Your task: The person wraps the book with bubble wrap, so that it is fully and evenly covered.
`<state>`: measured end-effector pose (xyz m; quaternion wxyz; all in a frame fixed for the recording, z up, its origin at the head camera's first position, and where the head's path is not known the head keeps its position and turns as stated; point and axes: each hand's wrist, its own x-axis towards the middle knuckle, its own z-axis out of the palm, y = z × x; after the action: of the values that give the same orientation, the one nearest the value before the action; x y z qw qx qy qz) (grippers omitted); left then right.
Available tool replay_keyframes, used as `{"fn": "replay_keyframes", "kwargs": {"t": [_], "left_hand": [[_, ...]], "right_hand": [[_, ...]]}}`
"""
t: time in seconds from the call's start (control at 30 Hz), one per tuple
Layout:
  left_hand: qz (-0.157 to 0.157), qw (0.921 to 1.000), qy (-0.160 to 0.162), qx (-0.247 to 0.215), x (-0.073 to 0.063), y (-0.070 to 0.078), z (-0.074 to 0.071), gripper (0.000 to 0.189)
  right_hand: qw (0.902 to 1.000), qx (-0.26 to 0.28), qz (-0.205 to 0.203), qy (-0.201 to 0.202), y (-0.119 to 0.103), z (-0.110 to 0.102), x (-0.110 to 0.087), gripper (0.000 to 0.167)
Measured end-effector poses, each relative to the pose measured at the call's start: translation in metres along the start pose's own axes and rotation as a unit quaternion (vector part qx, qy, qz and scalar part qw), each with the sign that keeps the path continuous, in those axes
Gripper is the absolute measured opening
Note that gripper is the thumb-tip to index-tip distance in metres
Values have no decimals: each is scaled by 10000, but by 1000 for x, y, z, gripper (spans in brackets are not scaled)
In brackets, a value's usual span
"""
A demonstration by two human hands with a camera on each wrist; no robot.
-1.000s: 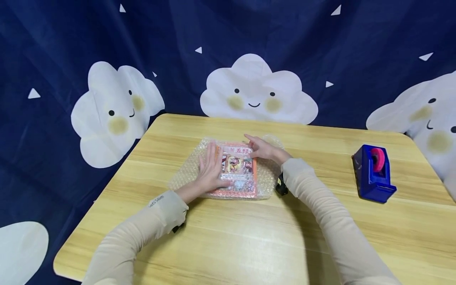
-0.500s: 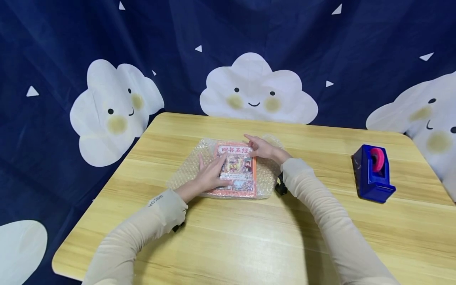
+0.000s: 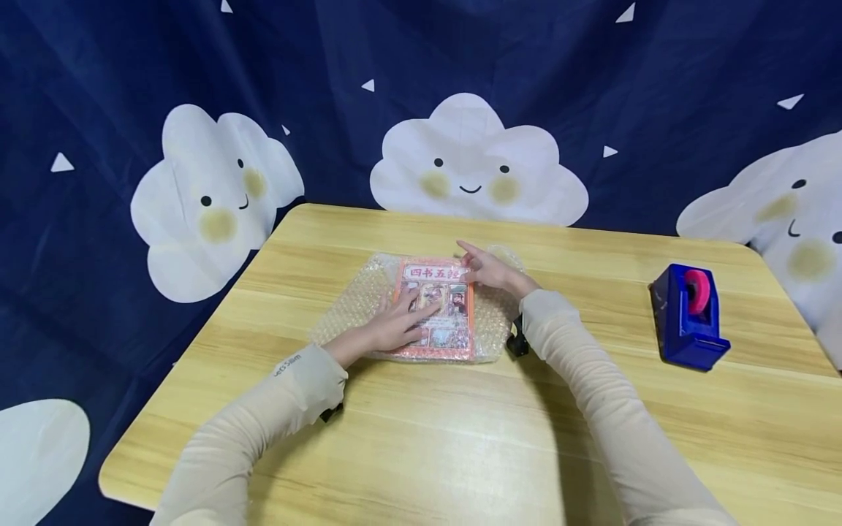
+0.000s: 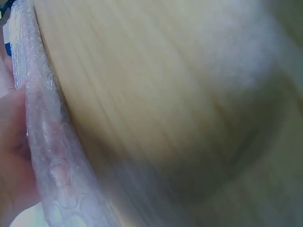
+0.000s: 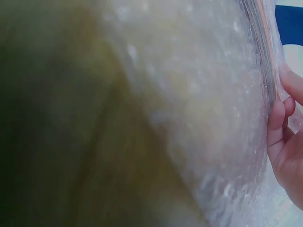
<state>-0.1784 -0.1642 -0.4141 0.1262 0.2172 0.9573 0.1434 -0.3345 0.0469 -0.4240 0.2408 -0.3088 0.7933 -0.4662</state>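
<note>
A book (image 3: 452, 333) with a red-orange illustrated cover and large Chinese characters lies flat in clear bubble wrap (image 3: 349, 303) on the table. My left hand (image 3: 395, 325) rests on the wrapped cover, fingers spread across its lower left and middle. At the book's upper right edge, my right hand (image 3: 490, 270) holds the wrapped book. Its index finger points out past the top edge, while the other fingers bend in. In the right wrist view, bent fingers (image 5: 279, 125) meet the edge where the pages show. The left wrist view catches the wrap's near edge beside the hand.
A blue tape dispenser (image 3: 691, 318) with a pink-red roll stands on the right of the wooden table (image 3: 460, 453). Behind the table hangs a dark blue curtain (image 3: 342, 44) printed with smiling clouds. Extra bubble wrap spreads left and right of the book.
My left hand's fingers have swept from pointing up along the book's left side to lying slanted across its middle, uncovering the title. My right hand stays at the upper right edge, its fingers shifting slightly.
</note>
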Motion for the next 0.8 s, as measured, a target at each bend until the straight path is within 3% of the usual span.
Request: {"fn": "replay_keyframes", "kwargs": {"t": [0.6, 0.8], "left_hand": [[-74, 9987, -454, -216, 1, 4, -2, 47], [-81, 9988, -456, -172, 1, 4, -1, 46]], "right_hand": [[9988, 457, 131, 140, 3, 0, -2, 73], [9975, 663, 218, 144, 0, -1, -4, 72]]}}
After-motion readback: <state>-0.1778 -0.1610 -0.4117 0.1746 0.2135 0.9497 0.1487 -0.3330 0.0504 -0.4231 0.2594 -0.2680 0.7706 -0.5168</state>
